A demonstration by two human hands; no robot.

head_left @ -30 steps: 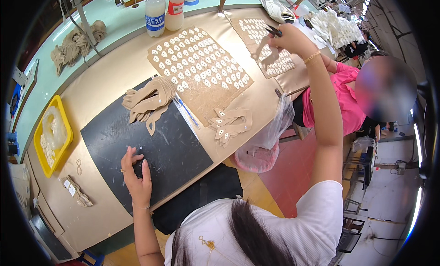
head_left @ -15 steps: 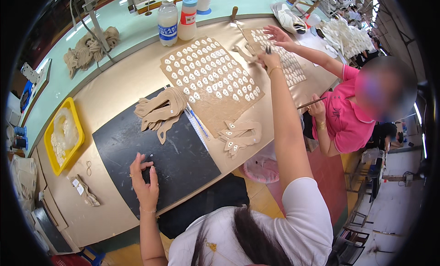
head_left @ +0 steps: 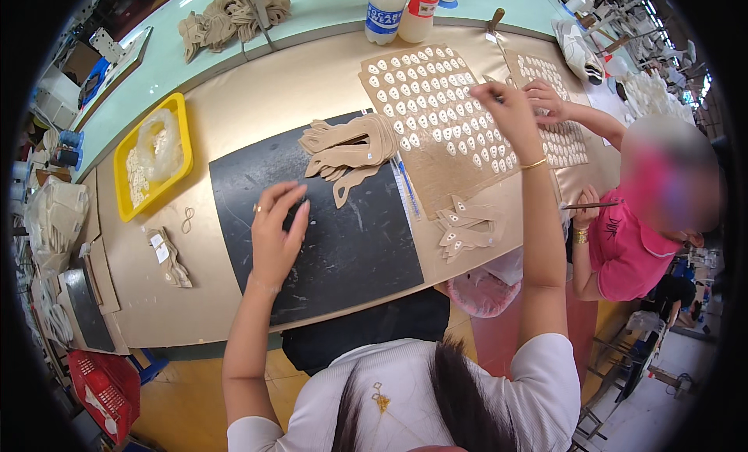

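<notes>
My left hand [head_left: 276, 226] hovers over the black cutting mat [head_left: 343, 253], fingers and thumb apart, holding nothing. A stack of beige fabric cutouts [head_left: 362, 136] lies on the mat beyond it. My right hand [head_left: 510, 117] is raised over the right edge of a brown sheet [head_left: 421, 175] bearing rows of white oval pieces. Its fingers are bent together; a small dark bit shows by them, too unclear to name. A smaller pile of beige cutouts with white ovals [head_left: 467, 226] lies near the table's front edge.
At right a co-worker's hand [head_left: 549, 101] reaches over a second sheet of ovals [head_left: 565, 148]; their other hand holds a thin brown stick [head_left: 590, 206]. A yellow tray [head_left: 187, 144], a tied beige bundle [head_left: 170, 257] and a blue pen [head_left: 407, 188] lie left and centre. Bottles [head_left: 386, 15] stand behind.
The view has swung right. My right hand has drawn back from the far sheet toward me. My left hand has opened wider over the mat. The co-worker's raised hand has lowered to the sheet.
</notes>
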